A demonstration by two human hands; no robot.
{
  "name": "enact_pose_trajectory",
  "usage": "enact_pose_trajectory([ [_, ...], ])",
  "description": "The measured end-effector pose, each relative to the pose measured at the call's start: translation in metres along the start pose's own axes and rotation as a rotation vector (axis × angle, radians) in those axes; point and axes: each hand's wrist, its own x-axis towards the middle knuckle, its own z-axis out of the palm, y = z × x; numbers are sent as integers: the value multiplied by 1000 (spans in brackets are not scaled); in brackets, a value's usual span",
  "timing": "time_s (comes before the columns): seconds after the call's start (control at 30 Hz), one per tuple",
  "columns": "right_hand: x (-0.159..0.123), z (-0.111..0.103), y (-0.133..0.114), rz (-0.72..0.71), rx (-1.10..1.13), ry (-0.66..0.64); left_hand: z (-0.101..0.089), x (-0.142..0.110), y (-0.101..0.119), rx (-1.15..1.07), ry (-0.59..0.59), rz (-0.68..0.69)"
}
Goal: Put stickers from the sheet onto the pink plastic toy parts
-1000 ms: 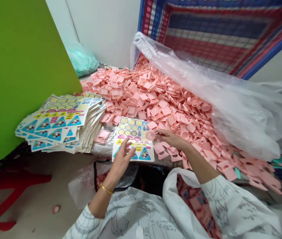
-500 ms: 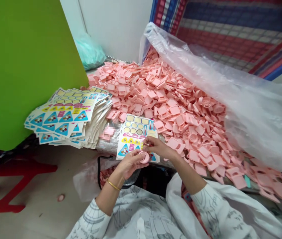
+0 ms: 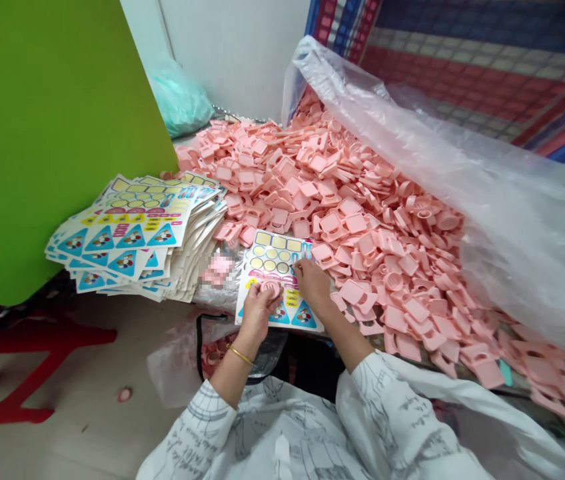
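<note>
My left hand (image 3: 256, 312) grips a small round pink plastic piece (image 3: 270, 287) with slots in its face, held over the lower left of a sticker sheet (image 3: 272, 241). The sheet carries yellow rectangles and circles, pink half-rounds, small yellow shapes and blue triangles. My right hand (image 3: 312, 283) is over the sheet's right side, its fingertips pinched together close to the narrow blue stickers. Whatever lies between those fingertips is too small to make out. Part of the sheet is hidden under both hands.
A big heap of pink plastic pieces (image 3: 357, 223) covers the table to the back and right, beside a clear plastic sheet (image 3: 412, 140). Stacked sticker sheets (image 3: 132, 227) lie left, by a green panel (image 3: 52, 133). A red stool (image 3: 27, 353) stands on the floor.
My right hand has moved away from the pink piece and up the sticker sheet. The left hand has shifted left and up, still holding the piece, whose slotted face now shows.
</note>
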Motion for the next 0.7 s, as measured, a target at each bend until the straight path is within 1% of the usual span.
enact_pose_trajectory([
  [0.13, -2, 6, 0, -7, -39, 6, -5, 4, -4, 1, -3, -15],
  [0.27, -4, 2, 0, 1, -50, -21, -7, 6, -6, -5, 15, -7],
  [0.5, -4, -3, 3, 24, 31, -86, -7, 5, -5, -29, -9, -5],
  [0.6, -1, -1, 3, 71, 82, -101, -7, 6, -5, -27, -4, -19],
  [0.7, 4, 2, -2, 175, 75, -83, -6, 8, -7, -34, 4, -21],
])
